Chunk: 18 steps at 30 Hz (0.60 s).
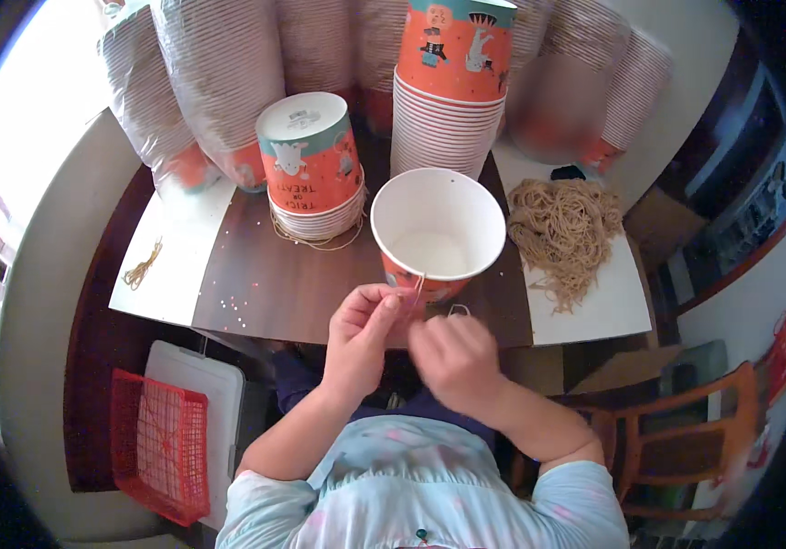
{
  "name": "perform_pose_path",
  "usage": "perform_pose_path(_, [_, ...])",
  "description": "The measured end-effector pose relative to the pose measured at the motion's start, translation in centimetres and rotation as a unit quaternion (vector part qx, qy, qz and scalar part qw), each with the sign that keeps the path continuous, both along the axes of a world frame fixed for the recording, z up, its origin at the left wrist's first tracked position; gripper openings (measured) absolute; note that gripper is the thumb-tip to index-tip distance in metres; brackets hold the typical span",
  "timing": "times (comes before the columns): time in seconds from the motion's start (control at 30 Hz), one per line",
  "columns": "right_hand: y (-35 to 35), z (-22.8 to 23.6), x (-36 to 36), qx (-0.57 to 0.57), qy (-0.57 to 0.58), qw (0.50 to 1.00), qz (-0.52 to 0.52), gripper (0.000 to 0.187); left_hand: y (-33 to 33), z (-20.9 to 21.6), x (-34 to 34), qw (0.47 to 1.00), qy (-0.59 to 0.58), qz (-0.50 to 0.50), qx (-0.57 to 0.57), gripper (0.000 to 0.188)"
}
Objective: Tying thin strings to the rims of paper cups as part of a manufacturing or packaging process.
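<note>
An orange paper bucket [439, 224], white inside, stands upright at the table's front edge. A thin light string [422, 284] comes over its near rim. My left hand [361, 334] is closed, thumb and forefinger pinching the string just below the rim. Close beside it, my right hand [455, 361] is curled and blurred by motion. A bit of string shows above its knuckles, and its fingertips are hidden. Left of the bucket, an upside-down stack of buckets [308, 169] has tan cord around its base. A heap of tan cords [565, 233] lies on the right.
A tall stack of buckets [448, 119] rises behind the open one. Plastic-wrapped stacks [219, 82] line the back. A small cord bundle [144, 265] rests on the white left panel. Below left is a red basket [162, 444]; a wooden chair [686, 439] stands right.
</note>
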State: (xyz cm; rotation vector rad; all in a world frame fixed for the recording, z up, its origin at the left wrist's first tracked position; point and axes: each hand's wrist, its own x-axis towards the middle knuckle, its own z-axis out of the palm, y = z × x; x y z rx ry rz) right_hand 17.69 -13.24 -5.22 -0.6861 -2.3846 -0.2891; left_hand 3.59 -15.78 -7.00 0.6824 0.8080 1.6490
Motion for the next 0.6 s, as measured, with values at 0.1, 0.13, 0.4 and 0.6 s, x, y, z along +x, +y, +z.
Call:
perform_pose_path(0.1, [-0.3,0.1,-0.1,-0.051,0.002,0.996,0.074,0.015,-0.2,0.2,0.5,1.0,0.008,-0.002,0.024,0.016])
perform_pose_path(0.13, [-0.2,1.0,-0.1,-0.082,0.016,0.992,0.094,0.017,-0.2,0.2,0.5,0.999,0.015,0.0,0.039,0.017])
perform_pose_path(0.4, [3.3,5.7,1.8,-0.417,0.186,0.888,0.051,0.023,-0.6,0.5,0.6,0.994,0.108,-0.011,0.028,0.011])
perform_pose_path(0.6, [3.1,2.8,1.2,-0.612,0.199,0.765,0.031,0.026,-1.4,0.2,0.8,0.838,0.515,0.139,0.118,0.016])
